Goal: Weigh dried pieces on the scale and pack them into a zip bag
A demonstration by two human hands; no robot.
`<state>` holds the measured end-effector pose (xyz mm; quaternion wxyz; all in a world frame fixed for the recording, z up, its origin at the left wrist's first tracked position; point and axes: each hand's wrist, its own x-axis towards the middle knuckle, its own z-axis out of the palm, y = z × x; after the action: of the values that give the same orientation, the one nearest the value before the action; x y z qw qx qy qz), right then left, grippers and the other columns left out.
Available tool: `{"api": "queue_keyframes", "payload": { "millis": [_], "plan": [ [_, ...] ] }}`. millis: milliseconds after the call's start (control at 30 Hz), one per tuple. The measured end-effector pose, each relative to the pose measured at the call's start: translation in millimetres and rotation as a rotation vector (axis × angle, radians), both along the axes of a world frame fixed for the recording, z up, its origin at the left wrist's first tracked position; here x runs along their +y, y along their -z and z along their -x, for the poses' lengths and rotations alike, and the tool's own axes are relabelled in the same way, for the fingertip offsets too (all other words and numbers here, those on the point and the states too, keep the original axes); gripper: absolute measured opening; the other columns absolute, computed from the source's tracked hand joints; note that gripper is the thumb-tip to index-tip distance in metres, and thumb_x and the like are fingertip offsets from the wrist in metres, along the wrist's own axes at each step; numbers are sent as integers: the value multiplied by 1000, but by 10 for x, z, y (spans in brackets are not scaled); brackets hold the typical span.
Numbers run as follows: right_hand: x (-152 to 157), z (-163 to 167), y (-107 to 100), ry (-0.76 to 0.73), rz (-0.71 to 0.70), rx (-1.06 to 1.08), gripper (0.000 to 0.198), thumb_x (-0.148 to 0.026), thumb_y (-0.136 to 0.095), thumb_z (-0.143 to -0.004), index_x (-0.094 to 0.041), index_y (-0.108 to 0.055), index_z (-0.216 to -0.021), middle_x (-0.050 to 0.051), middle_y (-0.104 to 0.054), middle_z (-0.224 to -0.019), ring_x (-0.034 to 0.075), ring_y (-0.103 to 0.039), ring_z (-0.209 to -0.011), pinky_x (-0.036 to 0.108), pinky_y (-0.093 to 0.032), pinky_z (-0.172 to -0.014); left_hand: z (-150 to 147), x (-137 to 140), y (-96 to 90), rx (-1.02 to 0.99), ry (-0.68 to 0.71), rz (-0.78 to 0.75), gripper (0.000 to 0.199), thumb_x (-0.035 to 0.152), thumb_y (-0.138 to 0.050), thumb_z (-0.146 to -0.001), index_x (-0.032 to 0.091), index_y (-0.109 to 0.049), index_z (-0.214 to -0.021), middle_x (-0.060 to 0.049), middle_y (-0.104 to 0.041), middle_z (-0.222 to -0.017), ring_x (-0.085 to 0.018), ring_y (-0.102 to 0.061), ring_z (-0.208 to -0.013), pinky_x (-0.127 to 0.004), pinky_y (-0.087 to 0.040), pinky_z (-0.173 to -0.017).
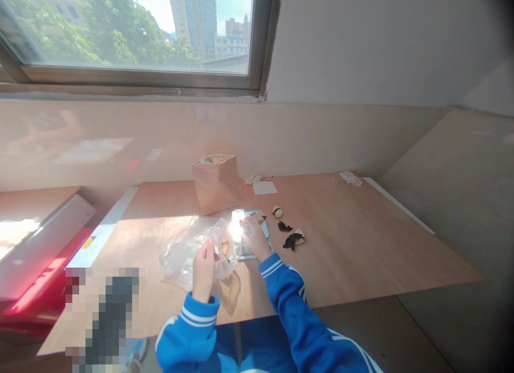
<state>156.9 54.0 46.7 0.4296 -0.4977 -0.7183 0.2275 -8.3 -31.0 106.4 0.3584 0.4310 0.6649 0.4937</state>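
Observation:
My left hand [204, 263] pinches the rim of a clear plastic bag [176, 255], which lies crumpled and spread to its left. A tan dried piece [225, 248] shows at the bag's mouth. My right hand [256, 236] reaches over a flat silver tray-like device [263, 215], perhaps a small scale, bright with sunlight glare. Its fingers are curled together; what they hold is too small and washed out to name. Just beyond them a brownish dried piece [260, 217] lies on the device.
A brown paper pouch [217, 184] stands upright behind the bag. Right of the device lie a round cream piece [277, 212] and dark curled pieces [284, 226]. A white card [265, 188] and crumpled tissue [350, 178] lie on the wooden table [361, 244] near the wall.

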Motion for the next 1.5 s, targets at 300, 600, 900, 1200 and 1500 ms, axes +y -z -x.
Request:
{"api": "queue_keyframes", "payload": {
  "millis": [300, 600, 900, 1200, 1500],
  "plan": [
    [-383, -114, -780, -71, 441, 744, 25, -31, -62, -76, -19, -61, -98, 9, -65, -111, 18, -62, -89, 28, -52, -70, -12, 1, -27, -16, 33, 10, 64, 84, -37, -74, 22, -44, -56, 0, -45, -54, -19, -48, -58, -32, -40, -60],
    [-455, 73, -1186, -429, 418, 301, 30, -27, -59, -82, -21, -64, -111, 4, -63, -113, 13, -61, -81, 27, -51, -72, -79, -32, 19, -51, 129, -20, 52, 66, -42, -86, 19, -53, -66, -2, -54, -62, -19, -54, -63, -31, -43, -65],
    [-59, -92, -406, 111, -24, -30, 32, -15, -47, -84, -20, -66, -110, 13, -58, -128, 26, -49, -124, 48, -36, -108, 28, -43, 45, -39, 74, -42, 50, 64, -44, -84, 21, -48, -60, 1, -49, -56, -18, -50, -59, -30, -41, -63],
    [103, -343, -101, 255, 66, -141, 23, -21, -53, -83, -18, -65, -103, 12, -66, -105, 27, -57, -103, 44, -44, -94, 3, -27, 94, -122, 65, -28, 51, 68, -45, -81, 21, -46, -60, 2, -47, -57, -17, -50, -60, -31, -42, -65],
    [-525, -133, -899, -22, 365, 404, 55, -38, -59, -82, -21, -43, -131, 2, -66, -93, 14, -59, -68, 28, -50, -64, -49, -34, 3, -104, 80, -26, 61, 82, -42, -74, 22, -44, -63, 2, -44, -61, -18, -48, -62, -31, -42, -65]
  ]
}}
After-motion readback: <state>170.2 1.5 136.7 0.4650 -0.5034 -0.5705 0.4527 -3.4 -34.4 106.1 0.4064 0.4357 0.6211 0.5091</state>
